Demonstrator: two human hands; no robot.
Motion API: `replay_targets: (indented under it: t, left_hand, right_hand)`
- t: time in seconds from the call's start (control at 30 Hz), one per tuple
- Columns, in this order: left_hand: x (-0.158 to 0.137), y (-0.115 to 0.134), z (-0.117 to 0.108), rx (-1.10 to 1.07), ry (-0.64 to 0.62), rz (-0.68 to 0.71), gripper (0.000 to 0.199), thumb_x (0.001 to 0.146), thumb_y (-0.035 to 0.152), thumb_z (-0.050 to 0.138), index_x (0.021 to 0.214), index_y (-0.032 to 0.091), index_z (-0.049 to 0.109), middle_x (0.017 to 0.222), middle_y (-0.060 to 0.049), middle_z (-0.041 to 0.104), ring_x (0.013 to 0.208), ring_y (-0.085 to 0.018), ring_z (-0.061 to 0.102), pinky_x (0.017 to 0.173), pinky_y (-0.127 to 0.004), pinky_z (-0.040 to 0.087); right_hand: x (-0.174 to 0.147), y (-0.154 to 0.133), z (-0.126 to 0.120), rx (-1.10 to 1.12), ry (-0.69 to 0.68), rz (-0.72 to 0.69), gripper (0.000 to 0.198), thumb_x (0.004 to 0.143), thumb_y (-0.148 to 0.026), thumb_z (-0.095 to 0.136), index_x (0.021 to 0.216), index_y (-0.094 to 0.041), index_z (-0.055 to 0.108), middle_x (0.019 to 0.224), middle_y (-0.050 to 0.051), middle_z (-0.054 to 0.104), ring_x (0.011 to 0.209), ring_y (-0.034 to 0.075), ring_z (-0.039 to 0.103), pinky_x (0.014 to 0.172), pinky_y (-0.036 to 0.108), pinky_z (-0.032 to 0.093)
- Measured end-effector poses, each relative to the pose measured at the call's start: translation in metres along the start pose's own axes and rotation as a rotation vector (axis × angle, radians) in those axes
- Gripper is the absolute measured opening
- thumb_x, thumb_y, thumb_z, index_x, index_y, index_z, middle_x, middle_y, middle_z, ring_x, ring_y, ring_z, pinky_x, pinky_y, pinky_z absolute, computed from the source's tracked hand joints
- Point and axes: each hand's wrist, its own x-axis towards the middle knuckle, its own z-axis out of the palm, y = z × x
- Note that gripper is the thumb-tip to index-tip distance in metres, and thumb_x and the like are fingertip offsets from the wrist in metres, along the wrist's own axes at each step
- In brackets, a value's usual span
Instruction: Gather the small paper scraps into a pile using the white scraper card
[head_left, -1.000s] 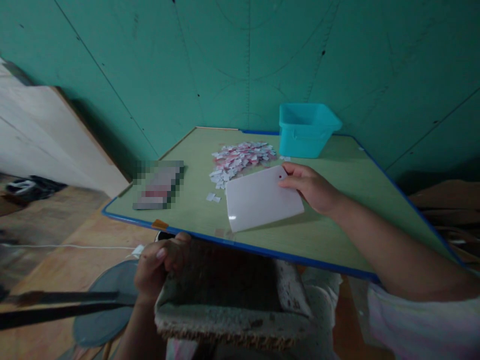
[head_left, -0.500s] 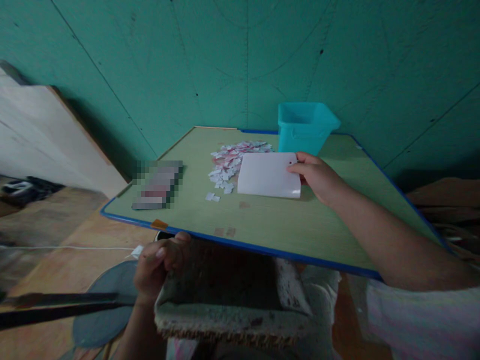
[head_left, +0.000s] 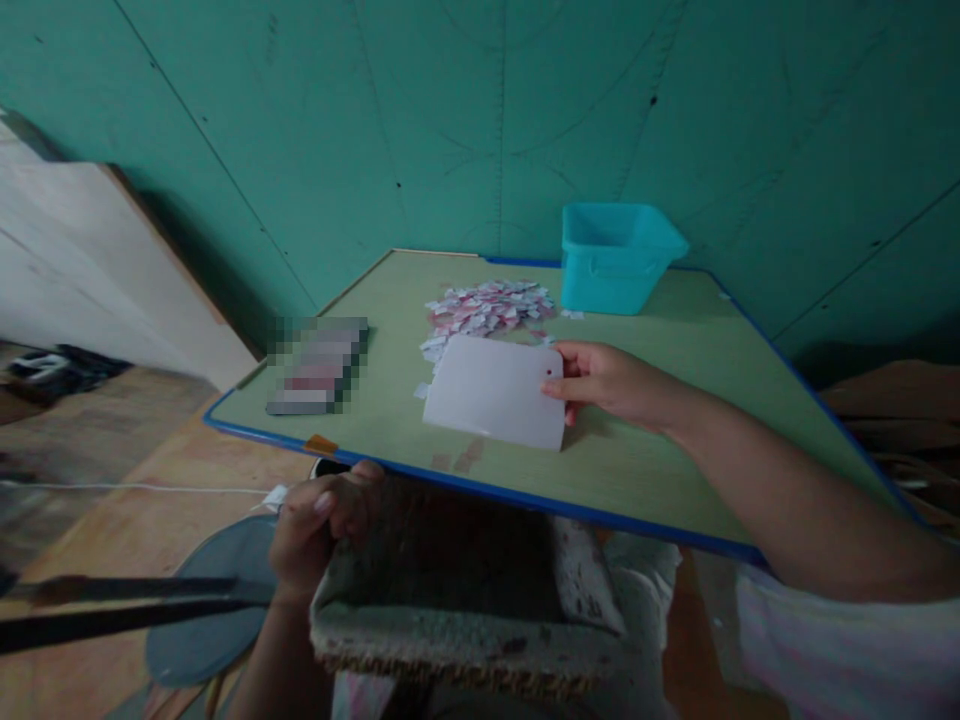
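My right hand (head_left: 607,385) pinches the right edge of a stiff white sheet (head_left: 495,390), beside a small dark hole near that edge. The sheet is tilted over the table, in front of a heap of small white and pink paper scraps (head_left: 491,305), and covers some of them. Below the table's front edge, my left hand (head_left: 322,525) is curled around the far left corner of an open box (head_left: 465,635) with a worn, stained pale rim and dark inside. Part of the box lies beneath the tabletop, and some left fingers are hidden.
On the pale green table (head_left: 645,480) with blue edging, a turquoise bin (head_left: 619,270) stands at the back right. A blurred-out flat device (head_left: 319,370) lies at the left. A green wall (head_left: 450,120) rises behind. A grey round stool (head_left: 214,600) stands lower left.
The white sheet in my right hand has moved toward me and to the left, turning slightly. More of the scrap heap's back and right side shows. My left hand stays on the box.
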Motion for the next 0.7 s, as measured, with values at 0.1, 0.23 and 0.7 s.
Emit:
replay_targets:
  t: [0.1,0.23,0.7]
  left_hand:
    - [0.000,0.000,-0.001,0.018,-0.010,0.002,0.029,0.070,0.030,0.052,0.042,0.023,0.056,0.033,0.003,0.051,0.035,-0.016,0.040,0.061,-0.035,0.029]
    - [0.000,0.000,-0.001,0.004,-0.001,-0.011,0.029,0.070,0.029,0.051,0.042,0.024,0.056,0.033,0.004,0.050,0.035,-0.016,0.038,0.062,-0.036,0.028]
    - [0.001,-0.003,-0.005,0.021,-0.053,0.033,0.030,0.072,0.030,0.051,0.044,0.022,0.056,0.034,0.003,0.052,0.036,-0.016,0.041,0.060,-0.034,0.031]
  right_hand:
    - [-0.001,0.003,0.003,-0.040,-0.041,0.000,0.016,0.069,-0.017,0.058,0.083,-0.015,0.050,0.069,0.000,0.060,0.055,0.010,0.056,0.042,0.021,0.046]
    - [-0.004,0.004,0.009,-0.061,-0.125,-0.018,0.015,0.071,-0.020,0.057,0.083,-0.016,0.049,0.069,-0.001,0.059,0.053,0.009,0.055,0.043,0.021,0.047]
    - [-0.004,0.006,0.012,-0.080,-0.177,-0.006,0.016,0.074,-0.022,0.055,0.085,-0.016,0.045,0.072,0.000,0.058,0.055,0.007,0.055,0.045,0.020,0.048]
